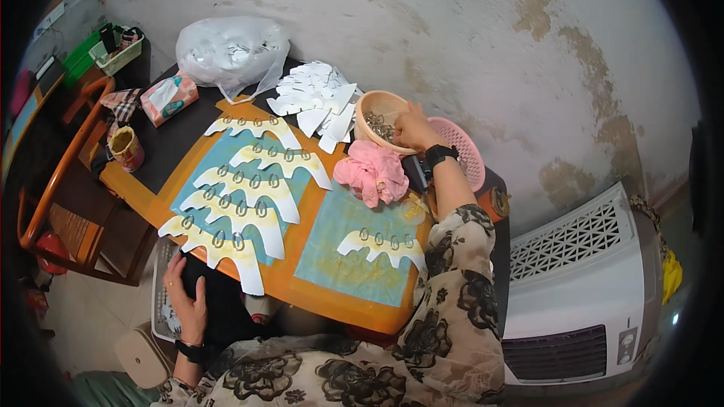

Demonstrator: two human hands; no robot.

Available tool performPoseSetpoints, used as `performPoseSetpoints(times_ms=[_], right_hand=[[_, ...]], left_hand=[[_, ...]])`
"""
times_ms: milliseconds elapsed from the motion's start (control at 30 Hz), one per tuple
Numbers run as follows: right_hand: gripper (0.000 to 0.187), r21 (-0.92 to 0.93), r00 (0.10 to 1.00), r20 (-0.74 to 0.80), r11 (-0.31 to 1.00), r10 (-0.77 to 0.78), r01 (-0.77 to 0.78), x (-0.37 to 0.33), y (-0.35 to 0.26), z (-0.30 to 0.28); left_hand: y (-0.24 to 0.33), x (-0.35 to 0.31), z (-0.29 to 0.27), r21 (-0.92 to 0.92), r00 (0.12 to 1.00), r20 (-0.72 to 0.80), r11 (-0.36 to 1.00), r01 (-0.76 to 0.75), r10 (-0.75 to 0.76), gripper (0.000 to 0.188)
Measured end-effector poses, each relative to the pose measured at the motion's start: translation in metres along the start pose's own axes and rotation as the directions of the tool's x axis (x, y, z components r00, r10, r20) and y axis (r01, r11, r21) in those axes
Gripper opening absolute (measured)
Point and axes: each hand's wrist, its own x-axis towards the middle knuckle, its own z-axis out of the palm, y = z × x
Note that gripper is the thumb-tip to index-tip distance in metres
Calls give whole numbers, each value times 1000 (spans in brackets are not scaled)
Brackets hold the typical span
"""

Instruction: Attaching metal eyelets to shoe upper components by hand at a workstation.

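Note:
My right hand (415, 130) reaches over the rim of a peach plastic basket (365, 122), fingers bent together above small metal pieces (381, 124); what its fingertips hold is hidden. My left hand (185, 298) is low beside the table's front edge, empty, thumb and fingers apart, close to the nearest white scalloped piece (240, 264). Several such pieces, smeared yellow along the upper edge, lie overlapping on the left blue sheet (197, 196), with oval metal rings along them. A single similar piece (381, 245) with rings lies on the right blue sheet (332, 279).
A pink cloth (373, 173) lies before the basket, and a pink perforated basket (461, 147) stands behind my right wrist. Farther back are stacked white pieces (317, 98), a plastic bag (232, 53) and a tissue pack (170, 99). An open jar (126, 148) stands left.

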Motion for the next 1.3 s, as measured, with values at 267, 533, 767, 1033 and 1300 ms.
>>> performPoseSetpoints(times_ms=[267, 533, 767, 1033, 1300], right_hand=[[16, 954, 943, 170, 192, 287, -231, -14, -34, -53], [25, 974, 989, 113, -206, 99, -90, -40, -81, -76], [25, 974, 976, 101, -219, 194, -57, -58, -64, -71], [16, 465, 783, -49, 708, 620, -532, -89, 60, -53], [21, 345, 942, -294, 937, 160, -52, -22, 6, -11]], left_hand=[[-2, -3, -5, 15, 1000, 10, 1000, 26, -26, 49], [2, 1, -3, -8, 1000, -2, 1000, 6, -6, 50], [-3, 0, -1, -46, 1000, 0, 999, 13, -13, 49], [-2, 4, 3, -28, 1000, 10, 1000, 3, -3, 49], [-1, -2, -1, 4, 1000, -13, 1000, 14, -14, 49]])
